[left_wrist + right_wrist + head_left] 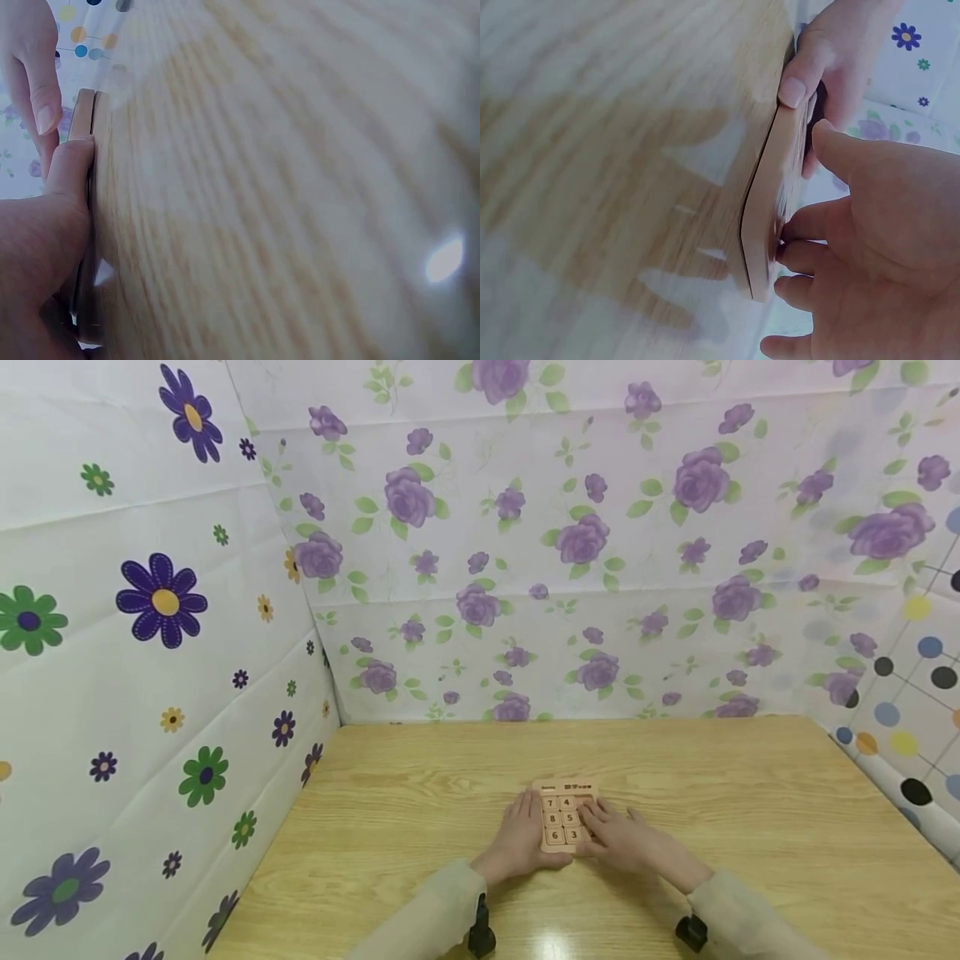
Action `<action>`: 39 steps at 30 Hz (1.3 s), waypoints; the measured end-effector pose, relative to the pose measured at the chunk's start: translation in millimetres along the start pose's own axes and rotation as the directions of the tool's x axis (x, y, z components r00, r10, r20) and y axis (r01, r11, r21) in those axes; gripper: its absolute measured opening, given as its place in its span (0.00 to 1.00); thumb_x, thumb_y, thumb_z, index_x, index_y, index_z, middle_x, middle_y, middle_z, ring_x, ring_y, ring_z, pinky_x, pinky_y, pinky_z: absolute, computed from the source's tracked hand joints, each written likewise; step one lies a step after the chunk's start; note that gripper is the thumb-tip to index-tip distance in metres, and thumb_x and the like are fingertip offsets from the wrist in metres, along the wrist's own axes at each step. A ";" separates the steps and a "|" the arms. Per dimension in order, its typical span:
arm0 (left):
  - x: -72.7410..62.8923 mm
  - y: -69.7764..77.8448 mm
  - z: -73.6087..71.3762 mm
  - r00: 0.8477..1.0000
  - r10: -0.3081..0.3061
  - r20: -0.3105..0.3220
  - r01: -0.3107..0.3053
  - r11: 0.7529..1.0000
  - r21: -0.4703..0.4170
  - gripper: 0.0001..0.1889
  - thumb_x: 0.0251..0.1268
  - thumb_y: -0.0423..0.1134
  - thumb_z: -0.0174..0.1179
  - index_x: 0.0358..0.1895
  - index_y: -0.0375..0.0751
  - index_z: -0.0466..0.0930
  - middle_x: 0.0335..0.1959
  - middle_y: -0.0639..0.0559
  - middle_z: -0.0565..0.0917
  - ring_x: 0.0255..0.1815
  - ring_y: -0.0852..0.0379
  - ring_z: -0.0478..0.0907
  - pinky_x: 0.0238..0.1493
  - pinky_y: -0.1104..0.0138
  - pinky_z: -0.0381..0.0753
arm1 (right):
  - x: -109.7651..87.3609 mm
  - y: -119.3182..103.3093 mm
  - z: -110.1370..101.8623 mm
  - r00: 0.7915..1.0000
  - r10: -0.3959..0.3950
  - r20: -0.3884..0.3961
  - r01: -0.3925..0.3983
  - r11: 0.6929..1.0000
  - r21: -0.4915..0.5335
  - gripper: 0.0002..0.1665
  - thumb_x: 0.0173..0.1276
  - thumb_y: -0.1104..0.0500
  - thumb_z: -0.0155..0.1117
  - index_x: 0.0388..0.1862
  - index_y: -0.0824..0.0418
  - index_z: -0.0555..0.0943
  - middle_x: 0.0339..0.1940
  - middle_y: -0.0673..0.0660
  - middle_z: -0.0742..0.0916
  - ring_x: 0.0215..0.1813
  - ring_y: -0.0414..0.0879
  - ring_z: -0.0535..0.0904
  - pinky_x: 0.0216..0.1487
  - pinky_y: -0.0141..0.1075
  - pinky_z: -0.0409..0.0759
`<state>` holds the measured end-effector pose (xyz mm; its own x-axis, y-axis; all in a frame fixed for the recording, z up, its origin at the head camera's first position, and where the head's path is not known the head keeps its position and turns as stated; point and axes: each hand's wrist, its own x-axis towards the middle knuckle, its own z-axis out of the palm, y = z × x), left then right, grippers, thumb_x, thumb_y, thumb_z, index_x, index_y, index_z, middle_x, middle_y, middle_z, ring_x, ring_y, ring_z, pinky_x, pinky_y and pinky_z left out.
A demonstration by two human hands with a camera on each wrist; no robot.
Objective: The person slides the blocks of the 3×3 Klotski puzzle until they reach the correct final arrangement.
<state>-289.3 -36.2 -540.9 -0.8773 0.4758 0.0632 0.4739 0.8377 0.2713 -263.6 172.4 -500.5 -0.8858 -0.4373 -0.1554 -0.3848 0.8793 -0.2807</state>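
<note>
A light wooden number slide puzzle (557, 788) lies flat on the table, with the tiles 7, 4, 8, 5, 6 and 3 showing. My left hand (521, 842) holds it at the lower left, fingers along the left side and thumb (70, 169) against the near edge. Over the right column lies my right hand (628, 841), its bent fingertips (799, 256) touching the face of the puzzle. That hand hides most of the right column. In the right wrist view the puzzle's edge (761, 214) shows side-on.
The wooden table (420, 777) reaches back to a wall cloth (487, 527) with purple roses. A cloth with daisies (150, 710) hangs at the left, and one with coloured dots (915, 693) at the right. Dark straps (482, 931) sit on both wrists.
</note>
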 end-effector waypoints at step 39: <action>-3.5 1.5 -2.8 1.000 0.001 -0.008 -0.001 1.000 -0.020 0.64 0.49 0.71 0.63 0.74 0.23 0.44 0.76 0.30 0.53 0.77 0.38 0.52 0.76 0.50 0.56 | -32.1 -8.5 0.2 1.000 0.005 -0.005 -0.005 1.000 0.005 0.44 0.71 0.35 0.49 0.76 0.61 0.59 0.76 0.62 0.64 0.78 0.64 0.52 0.70 0.72 0.46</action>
<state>-285.7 -37.4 -538.0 -0.8774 0.4746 0.0709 0.4733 0.8316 0.2907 -231.9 178.9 -493.3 -0.8889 -0.4322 -0.1518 -0.3794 0.8803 -0.2848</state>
